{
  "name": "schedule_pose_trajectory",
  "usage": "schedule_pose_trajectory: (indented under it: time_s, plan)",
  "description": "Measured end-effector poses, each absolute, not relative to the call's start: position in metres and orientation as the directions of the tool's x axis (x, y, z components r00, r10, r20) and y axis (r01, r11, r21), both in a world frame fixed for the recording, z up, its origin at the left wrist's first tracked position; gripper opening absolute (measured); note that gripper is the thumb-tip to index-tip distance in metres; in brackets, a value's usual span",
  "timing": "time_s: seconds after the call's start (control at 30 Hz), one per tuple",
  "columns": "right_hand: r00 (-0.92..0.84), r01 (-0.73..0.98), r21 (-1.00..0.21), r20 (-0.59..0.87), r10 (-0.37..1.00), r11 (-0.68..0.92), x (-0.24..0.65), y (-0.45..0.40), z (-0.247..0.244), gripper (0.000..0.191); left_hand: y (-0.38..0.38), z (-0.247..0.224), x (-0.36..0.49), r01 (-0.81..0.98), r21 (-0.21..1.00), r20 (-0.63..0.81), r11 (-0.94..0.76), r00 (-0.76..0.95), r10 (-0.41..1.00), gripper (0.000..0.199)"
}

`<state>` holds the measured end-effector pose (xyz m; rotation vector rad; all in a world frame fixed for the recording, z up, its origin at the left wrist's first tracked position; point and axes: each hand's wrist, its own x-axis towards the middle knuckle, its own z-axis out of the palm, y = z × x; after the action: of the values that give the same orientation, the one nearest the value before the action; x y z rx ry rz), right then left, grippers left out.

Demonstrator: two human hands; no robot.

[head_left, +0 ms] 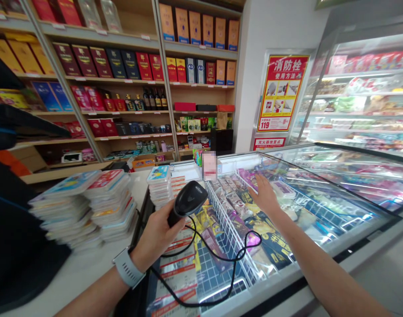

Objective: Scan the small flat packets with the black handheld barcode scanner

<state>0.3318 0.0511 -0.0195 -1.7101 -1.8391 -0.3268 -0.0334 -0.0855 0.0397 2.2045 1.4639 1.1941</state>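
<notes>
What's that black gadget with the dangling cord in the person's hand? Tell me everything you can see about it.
This is a handheld barcode scanner, black and apparently plastic, with a rounded head above a narrower grip. The person's left hand wraps around the grip, holding it tilted with the head pointing forward and upward. A thin black cable leaves its lower end and hangs in loose loops. It is held above the edge of a chest freezer, and only the hand touches it.

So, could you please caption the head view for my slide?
Left hand grips a barcode scanner; right hand touches a glass freezer lid.
</notes>
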Motion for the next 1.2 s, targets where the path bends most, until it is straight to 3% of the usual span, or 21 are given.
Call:
schedule_pose_trajectory:
  time_s: [0.17, 0.47, 0.67, 0.9, 1.2]
  plan:
    - [-0.261, 0.892, -0.18, 0.543, 0.798, 0.414, 0.293, 0.055, -0.009, 0.062, -0.087, 0.041, -0.032, 0.64, 0.595, 0.515, -0.487, 0.162, 0.842, 0.04]
    - [-0.551, 0.599, -0.186, 0.61, 0.569, 0.779, 0.205, 0.056, 0.016, 0.069, -0.086, 0.039, -0.034, 0.641, 0.589, 0.533, -0.492, 0.15, 0.833, 0.039]
    - [-0.624, 0.416, -0.191, 0.651, 0.432, 0.889, 0.161, 0.053, 0.039, 0.083, -0.088, 0.043, -0.032, 0.626, 0.589, 0.545, -0.511, 0.159, 0.823, 0.039]
    - [-0.667, 0.307, -0.251, 0.631, 0.396, 0.918, 0.12, 0.064, 0.054, 0.071, -0.085, 0.037, -0.034, 0.613, 0.594, 0.567, -0.521, 0.141, 0.811, 0.04]
    - [-0.675, 0.332, -0.075, 0.677, 0.293, 0.94, 0.077, 0.086, 0.045, 0.066, -0.083, 0.035, -0.036, 0.61, 0.58, 0.591, -0.54, 0.141, 0.794, 0.038]
